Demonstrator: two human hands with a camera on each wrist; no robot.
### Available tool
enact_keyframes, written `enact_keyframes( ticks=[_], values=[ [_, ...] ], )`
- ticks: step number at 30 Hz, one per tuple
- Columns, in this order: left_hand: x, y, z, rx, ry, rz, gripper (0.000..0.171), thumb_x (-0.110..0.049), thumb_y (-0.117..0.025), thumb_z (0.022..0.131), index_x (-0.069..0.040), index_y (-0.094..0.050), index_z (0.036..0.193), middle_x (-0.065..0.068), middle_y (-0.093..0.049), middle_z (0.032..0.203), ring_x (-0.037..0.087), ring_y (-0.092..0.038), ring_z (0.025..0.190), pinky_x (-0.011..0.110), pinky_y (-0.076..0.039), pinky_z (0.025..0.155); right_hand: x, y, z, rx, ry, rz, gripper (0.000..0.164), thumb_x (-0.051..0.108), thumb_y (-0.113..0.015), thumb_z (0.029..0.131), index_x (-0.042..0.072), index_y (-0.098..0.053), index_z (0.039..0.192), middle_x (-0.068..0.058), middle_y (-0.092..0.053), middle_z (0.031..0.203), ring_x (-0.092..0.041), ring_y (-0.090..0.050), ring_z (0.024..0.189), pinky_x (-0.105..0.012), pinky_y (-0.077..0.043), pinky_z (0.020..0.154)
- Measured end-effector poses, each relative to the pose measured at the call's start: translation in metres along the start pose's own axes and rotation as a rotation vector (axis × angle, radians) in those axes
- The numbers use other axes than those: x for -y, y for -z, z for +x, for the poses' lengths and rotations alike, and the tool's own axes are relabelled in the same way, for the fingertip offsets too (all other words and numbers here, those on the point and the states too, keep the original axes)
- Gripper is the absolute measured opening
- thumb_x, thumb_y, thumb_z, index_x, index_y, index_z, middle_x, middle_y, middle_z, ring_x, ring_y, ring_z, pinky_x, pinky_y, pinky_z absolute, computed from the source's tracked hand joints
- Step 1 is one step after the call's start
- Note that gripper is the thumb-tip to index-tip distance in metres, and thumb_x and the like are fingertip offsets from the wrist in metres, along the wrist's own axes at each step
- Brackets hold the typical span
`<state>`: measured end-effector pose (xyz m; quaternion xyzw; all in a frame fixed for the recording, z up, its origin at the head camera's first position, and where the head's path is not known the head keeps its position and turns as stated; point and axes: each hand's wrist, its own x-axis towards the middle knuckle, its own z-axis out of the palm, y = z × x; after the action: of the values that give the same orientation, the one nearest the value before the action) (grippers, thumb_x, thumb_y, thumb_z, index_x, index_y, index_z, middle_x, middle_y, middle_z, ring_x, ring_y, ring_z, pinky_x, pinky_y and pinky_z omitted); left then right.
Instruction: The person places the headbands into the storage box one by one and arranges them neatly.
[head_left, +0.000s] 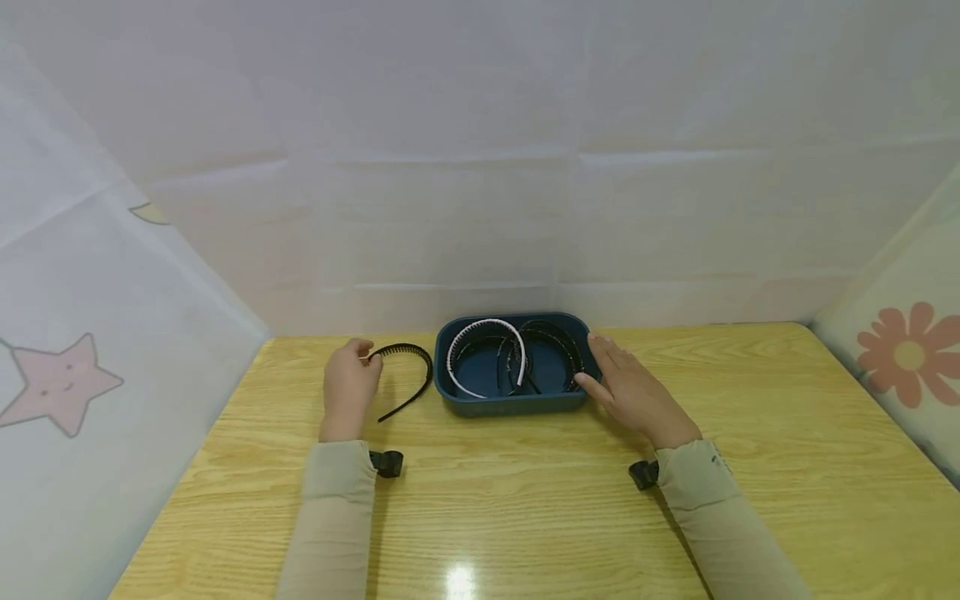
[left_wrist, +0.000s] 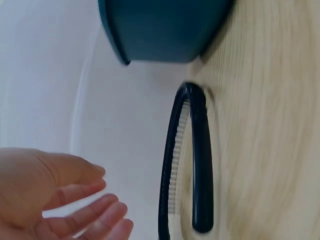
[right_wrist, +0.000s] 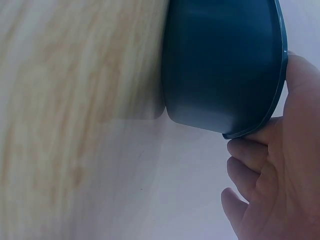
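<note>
A black toothed headband rests on the table left of a dark blue plastic bin. My left hand is at its far left end in the head view. The left wrist view shows the thumb and loosely bent fingers beside the headband, with a gap between them. My right hand rests at the right end of the bin, thumb and forefinger over the rim. Its other fingers are loosely bent outside the wall. Inside the bin lie a white headband and several black ones.
The bin stands near the back edge of the wood-grain table, close to a white sheet. Printed side sheets with a pink star and a red flower flank the table. Dark wrist cameras sit at both cuffs.
</note>
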<state>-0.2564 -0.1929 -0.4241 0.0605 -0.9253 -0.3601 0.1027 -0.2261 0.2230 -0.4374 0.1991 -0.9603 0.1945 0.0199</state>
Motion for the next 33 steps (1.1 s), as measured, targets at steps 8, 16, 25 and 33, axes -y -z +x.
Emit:
enact_keyframes(
  ticks=[8,16,25,33],
  values=[
    [0.02,0.013,0.0,0.071,0.111,0.039,0.042,-0.01,-0.054,0.104,0.013,-0.051,0.139,0.034,-0.054,0.136,0.048,-0.056,0.12,0.057,-0.052,0.094,0.0,0.0,0.001,-0.004,0.004,0.005,0.077,0.048,-0.041,0.109,-0.003,-0.016,0.161,-0.025,-0.017,0.166,-0.042,-0.016,0.152,-0.052,-0.012,0.125],
    [0.026,0.015,-0.003,0.158,0.187,0.034,0.046,-0.012,-0.056,0.103,0.016,-0.049,0.139,0.037,-0.054,0.132,0.049,-0.057,0.116,0.056,-0.053,0.092,0.001,0.001,0.0,0.006,-0.005,0.006,0.076,0.047,-0.041,0.109,-0.003,-0.017,0.161,-0.026,-0.018,0.165,-0.043,-0.017,0.152,-0.053,-0.013,0.125],
    [0.03,0.012,0.0,0.187,0.2,0.046,0.043,-0.006,-0.056,0.1,0.017,-0.051,0.137,0.035,-0.058,0.13,0.048,-0.058,0.118,0.054,-0.054,0.092,0.001,0.002,0.0,0.012,-0.009,0.011,0.077,0.047,-0.041,0.109,-0.003,-0.017,0.161,-0.025,-0.017,0.165,-0.043,-0.016,0.152,-0.053,-0.011,0.125],
    [0.041,0.011,0.003,0.2,0.226,-0.032,0.043,-0.012,-0.051,0.103,0.014,-0.054,0.137,0.034,-0.055,0.136,0.046,-0.059,0.12,0.051,-0.055,0.092,0.001,0.001,0.001,0.006,0.001,0.011,0.076,0.047,-0.041,0.109,-0.004,-0.017,0.16,-0.026,-0.018,0.165,-0.044,-0.016,0.152,-0.053,-0.012,0.125]
  ],
)
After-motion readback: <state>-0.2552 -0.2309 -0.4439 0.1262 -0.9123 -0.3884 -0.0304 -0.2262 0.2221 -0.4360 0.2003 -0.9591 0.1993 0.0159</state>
